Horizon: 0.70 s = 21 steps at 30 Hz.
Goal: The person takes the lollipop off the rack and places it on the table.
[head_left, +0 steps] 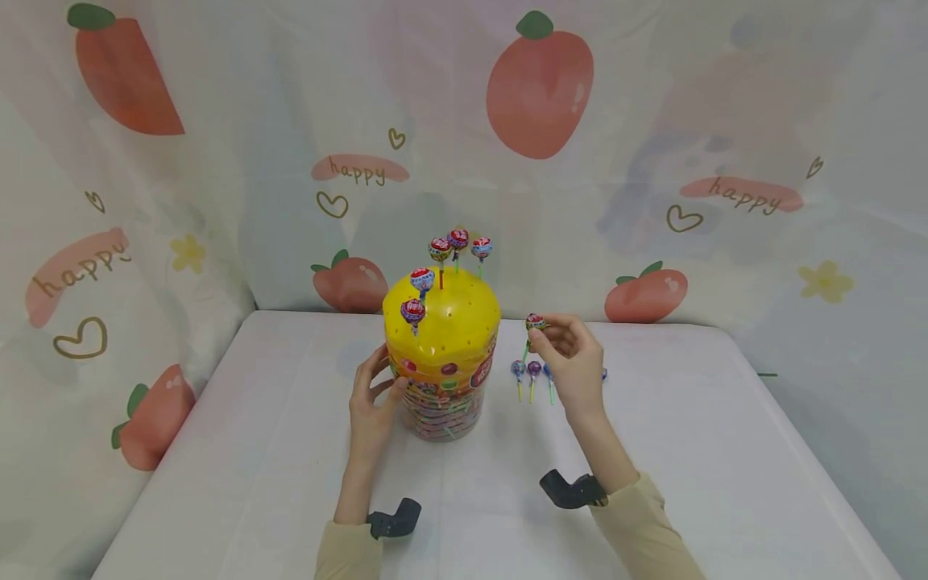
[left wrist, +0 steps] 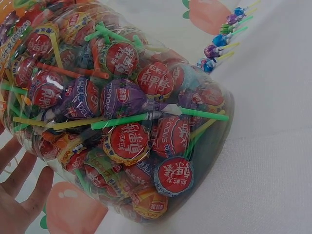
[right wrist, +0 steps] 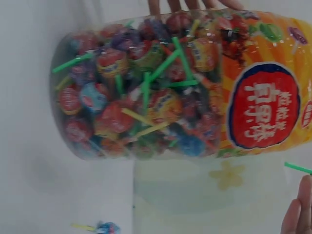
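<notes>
The lollipop tub (head_left: 442, 362), standing mid-worktop (head_left: 290, 483), is steadied by the left hand (head_left: 371, 403), its grip spread against the side, while a lollipop (head_left: 535, 324) is pinched in the right hand (head_left: 573, 358) beside the holed yellow lid (head_left: 449, 318).

Clear round lollipop tub (head_left: 444, 403) standing upright on the table, packed full of wrapped lollipops in red, purple, blue and orange with green and yellow sticks. Yellow domed lid (head_left: 444, 322) on top, dotted with small holes, five lollipops (head_left: 441, 250) stuck in it on their sticks. One more lollipop (head_left: 535, 323) with a red and green wrapper and a green stick, held up just right of the lid.
</notes>
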Each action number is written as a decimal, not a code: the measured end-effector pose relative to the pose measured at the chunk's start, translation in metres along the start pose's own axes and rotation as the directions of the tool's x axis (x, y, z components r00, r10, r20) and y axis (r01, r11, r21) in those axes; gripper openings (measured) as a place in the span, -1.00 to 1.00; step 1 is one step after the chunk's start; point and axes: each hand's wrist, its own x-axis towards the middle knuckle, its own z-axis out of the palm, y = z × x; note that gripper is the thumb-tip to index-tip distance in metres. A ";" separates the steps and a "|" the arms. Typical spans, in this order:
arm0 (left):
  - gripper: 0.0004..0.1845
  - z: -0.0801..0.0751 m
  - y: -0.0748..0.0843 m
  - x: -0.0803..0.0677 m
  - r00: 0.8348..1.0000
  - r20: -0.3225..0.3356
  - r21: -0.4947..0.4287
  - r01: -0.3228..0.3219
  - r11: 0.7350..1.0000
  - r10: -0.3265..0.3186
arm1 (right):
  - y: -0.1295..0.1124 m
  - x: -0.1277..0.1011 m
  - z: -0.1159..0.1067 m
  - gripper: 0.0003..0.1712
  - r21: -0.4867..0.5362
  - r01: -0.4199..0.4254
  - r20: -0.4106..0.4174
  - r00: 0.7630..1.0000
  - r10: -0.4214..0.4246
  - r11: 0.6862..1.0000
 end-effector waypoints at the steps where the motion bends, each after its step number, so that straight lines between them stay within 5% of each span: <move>1: -0.40 0.000 -0.001 0.000 1.000 -0.001 -0.002 -0.001 1.000 0.001 | 0.004 -0.002 0.000 -0.71 -0.007 -0.018 -0.002 1.000 0.018 1.000; 8: -0.38 0.003 -0.031 0.005 1.000 -0.019 0.003 0.013 1.000 -0.013 | 0.027 -0.010 -0.003 -0.73 -0.025 -0.114 -0.002 0.993 0.114 0.993; 14: -0.37 0.003 -0.037 0.005 1.000 -0.024 -0.019 -0.012 1.000 0.011 | 0.043 -0.019 -0.009 -0.71 -0.067 -0.177 -0.005 0.984 0.177 0.982; 21: -0.38 0.003 -0.038 0.005 1.000 -0.024 -0.024 -0.015 1.000 0.014 | 0.069 -0.025 -0.014 -0.70 -0.238 -0.248 0.030 0.964 0.262 0.939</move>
